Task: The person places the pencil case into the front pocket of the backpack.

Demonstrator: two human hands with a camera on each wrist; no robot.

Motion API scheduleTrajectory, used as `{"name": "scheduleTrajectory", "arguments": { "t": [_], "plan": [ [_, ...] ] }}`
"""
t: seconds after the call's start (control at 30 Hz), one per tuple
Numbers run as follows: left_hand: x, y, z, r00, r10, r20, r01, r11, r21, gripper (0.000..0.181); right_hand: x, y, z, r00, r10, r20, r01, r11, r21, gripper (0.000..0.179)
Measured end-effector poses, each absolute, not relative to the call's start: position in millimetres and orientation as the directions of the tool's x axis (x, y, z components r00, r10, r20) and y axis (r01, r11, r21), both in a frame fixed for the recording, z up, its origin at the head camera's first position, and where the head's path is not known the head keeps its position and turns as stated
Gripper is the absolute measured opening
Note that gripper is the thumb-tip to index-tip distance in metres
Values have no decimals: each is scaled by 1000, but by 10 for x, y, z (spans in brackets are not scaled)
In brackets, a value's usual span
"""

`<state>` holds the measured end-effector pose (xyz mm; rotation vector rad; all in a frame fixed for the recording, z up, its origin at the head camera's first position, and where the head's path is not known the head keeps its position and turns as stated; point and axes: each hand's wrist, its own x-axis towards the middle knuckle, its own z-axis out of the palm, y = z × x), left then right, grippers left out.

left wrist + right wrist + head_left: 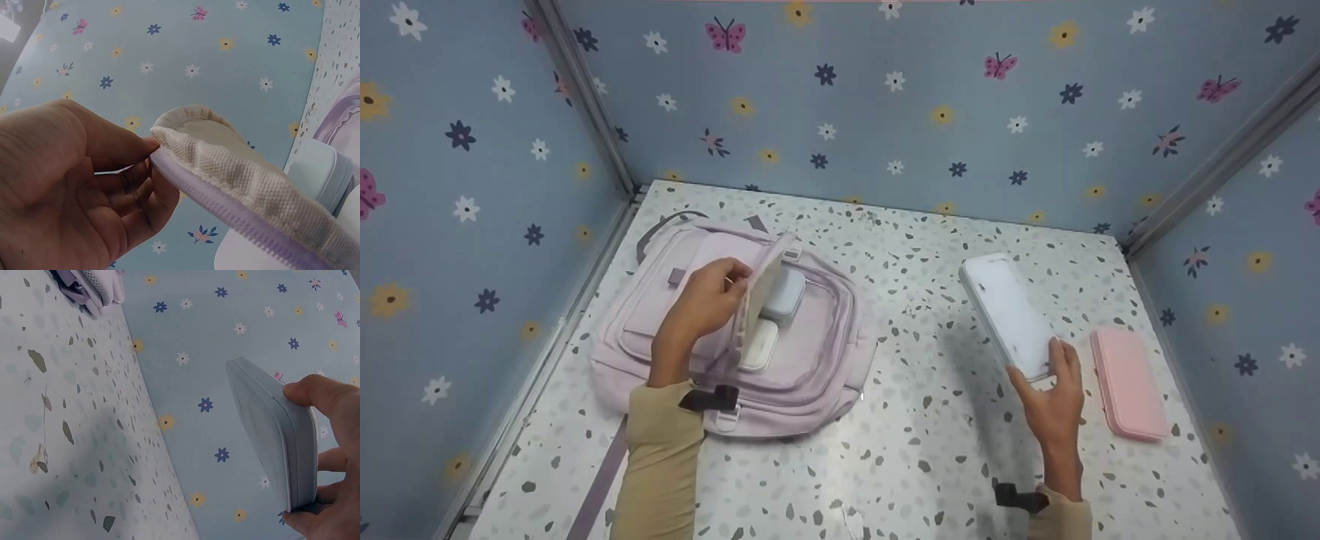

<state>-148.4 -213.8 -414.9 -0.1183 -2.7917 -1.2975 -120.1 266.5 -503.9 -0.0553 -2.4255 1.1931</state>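
Observation:
A lilac backpack [825, 375] lies on the table with its front pocket unzipped. My left hand [701, 300] pinches the edge of the pocket flap [225, 169] between thumb and fingers and holds it raised. Inside the pocket sit a pale blue-grey box [786, 292] and a smaller cream case [760, 349]. To the right of the backpack, my right hand [1056, 397] grips a long white, flat case [270, 422] by its near end, thumb on one side and fingers on the other. The case is held tilted above the table.
A pink flat case [1129, 382] lies on the speckled table [900, 465], right of my right hand. Flower-patterned panels [870, 112] stand at the back and both sides. A backpack strap [600, 480] trails toward the near left edge.

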Motion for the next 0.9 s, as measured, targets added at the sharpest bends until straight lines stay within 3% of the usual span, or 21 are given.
{"name": "scheduleTrajectory", "arguments": {
  "t": [0.9],
  "plan": [
    [-1487, -2136, -4159, -996, 58, 69, 90, 641, 762, 22, -1208, 2269, -4954, -902, 67, 426, -301, 608, -734, 77]
  ]
}}
